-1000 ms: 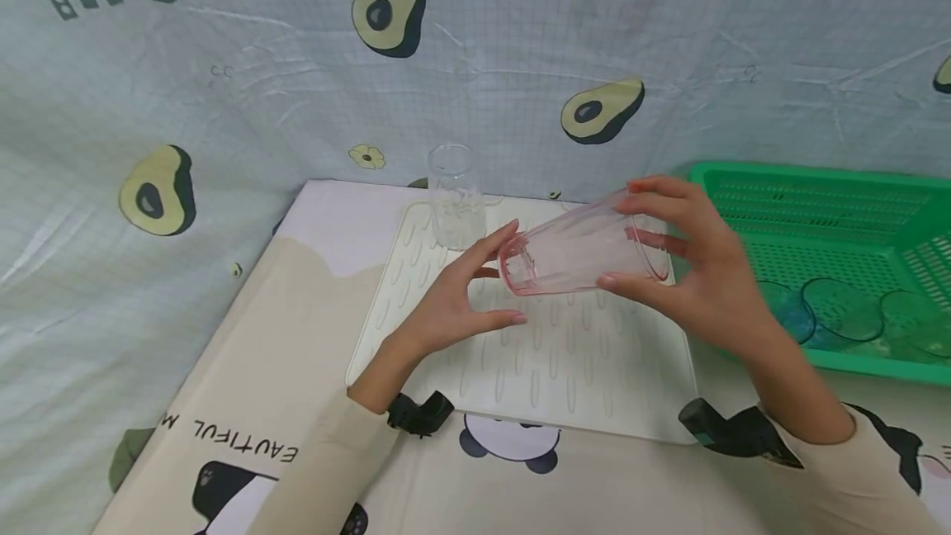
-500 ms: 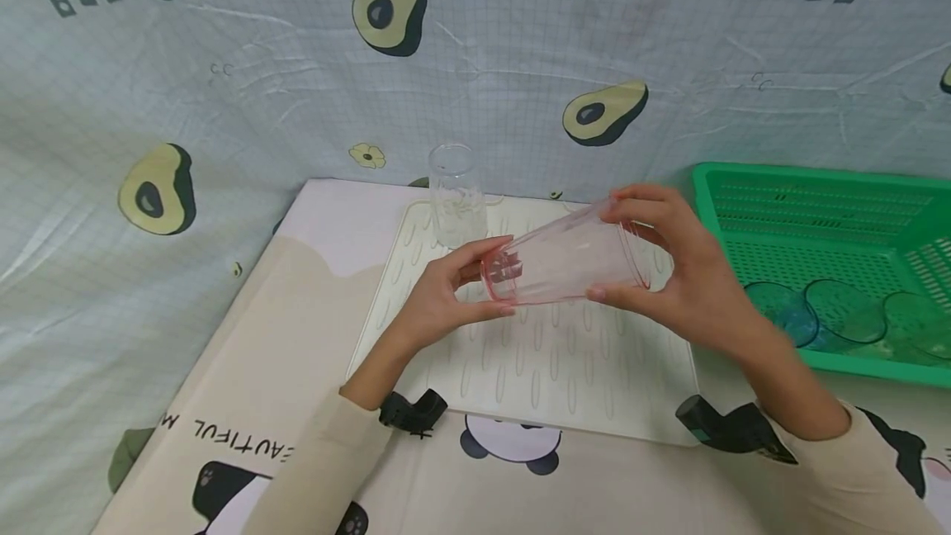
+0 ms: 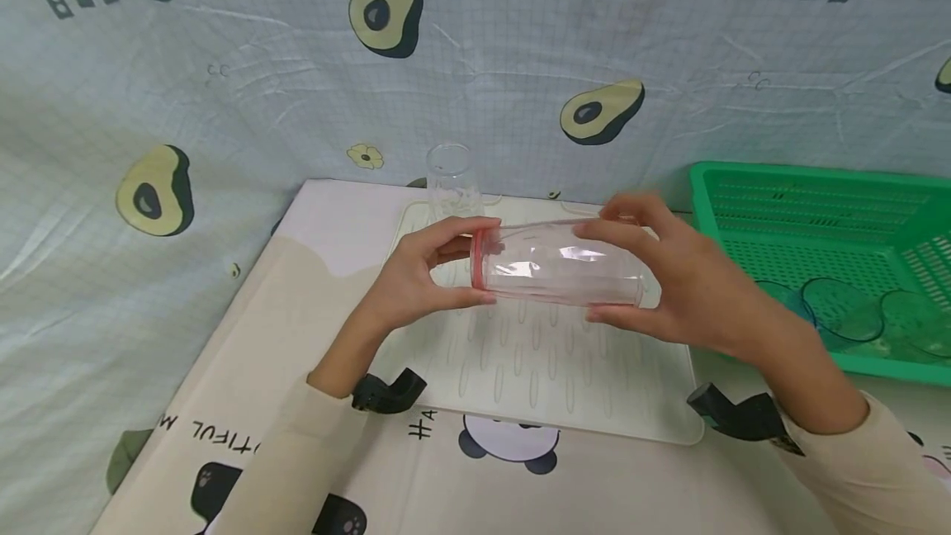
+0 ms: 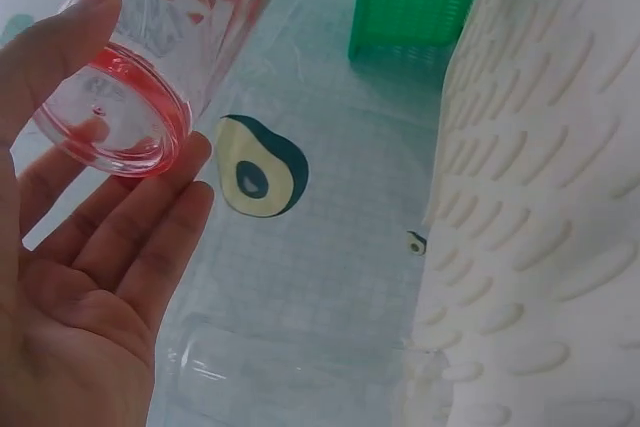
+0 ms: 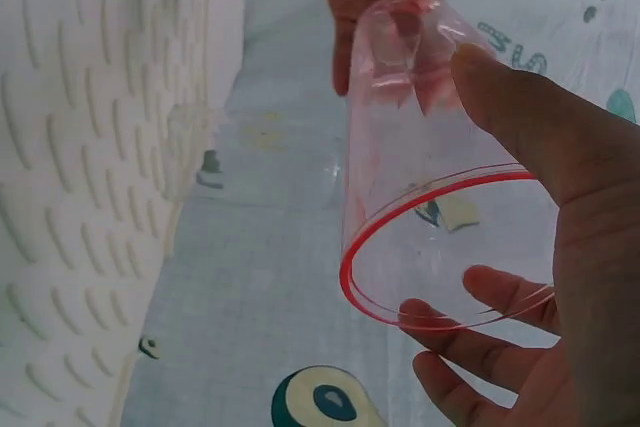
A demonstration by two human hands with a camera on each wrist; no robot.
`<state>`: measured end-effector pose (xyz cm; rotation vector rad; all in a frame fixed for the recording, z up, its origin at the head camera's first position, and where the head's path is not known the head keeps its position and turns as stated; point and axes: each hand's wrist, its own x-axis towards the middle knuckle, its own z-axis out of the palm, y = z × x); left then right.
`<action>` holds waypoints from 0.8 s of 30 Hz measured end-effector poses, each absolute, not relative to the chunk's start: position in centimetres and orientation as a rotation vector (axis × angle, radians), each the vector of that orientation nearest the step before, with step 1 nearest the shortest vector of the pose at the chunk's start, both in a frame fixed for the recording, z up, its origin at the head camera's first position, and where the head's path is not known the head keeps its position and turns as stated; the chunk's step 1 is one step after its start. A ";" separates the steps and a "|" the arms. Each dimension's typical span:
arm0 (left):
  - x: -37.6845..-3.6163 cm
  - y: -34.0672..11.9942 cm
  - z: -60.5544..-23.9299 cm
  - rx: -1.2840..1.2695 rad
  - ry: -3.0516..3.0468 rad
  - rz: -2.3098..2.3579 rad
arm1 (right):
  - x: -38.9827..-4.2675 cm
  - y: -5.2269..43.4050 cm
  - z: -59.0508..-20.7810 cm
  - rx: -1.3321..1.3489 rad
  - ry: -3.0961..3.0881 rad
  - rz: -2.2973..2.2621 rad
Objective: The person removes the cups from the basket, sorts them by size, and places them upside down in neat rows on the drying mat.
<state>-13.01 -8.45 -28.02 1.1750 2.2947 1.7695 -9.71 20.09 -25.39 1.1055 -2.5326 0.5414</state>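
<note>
A pink-tinted clear drinking glass (image 3: 550, 267) lies sideways in the air above a white ridged mat (image 3: 520, 378). My left hand (image 3: 416, 275) pinches its thick base between thumb and fingers; in the left wrist view the red-tinted base (image 4: 120, 117) rests against the fingertips. At the other end, my right hand (image 3: 691, 287) holds the glass near its mouth, thumb on one side and fingers on the other. The right wrist view shows the red rim (image 5: 350, 267), partly hidden by this hand. Behind the left hand stands an upright clear glass (image 3: 451, 184), its lower part hidden.
On the right sits a green slotted basket (image 3: 832, 174) with several tinted glasses (image 3: 843, 312) in its near part. A patterned cloth (image 3: 490, 40) hangs behind the table. The table cover (image 3: 594, 485) has cartoon prints.
The left hand has come into contact with the base and now grips it. The pink glass has shifted left and turned from slanted to nearly level, the right hand moving with it.
</note>
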 end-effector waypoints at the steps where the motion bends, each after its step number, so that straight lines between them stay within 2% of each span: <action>1: -13.1 -8.6 -27.7 1.192 2.300 1.760 | -9.7 20.1 -25.6 1.111 -2.536 0.510; 12: -13.3 -8.8 -25.6 1.305 2.280 1.806 | -9.9 19.3 -28.1 1.177 -2.471 0.395; 24: -13.0 -8.0 -26.0 1.218 2.242 1.881 | -9.8 18.9 -30.5 1.113 -2.480 0.441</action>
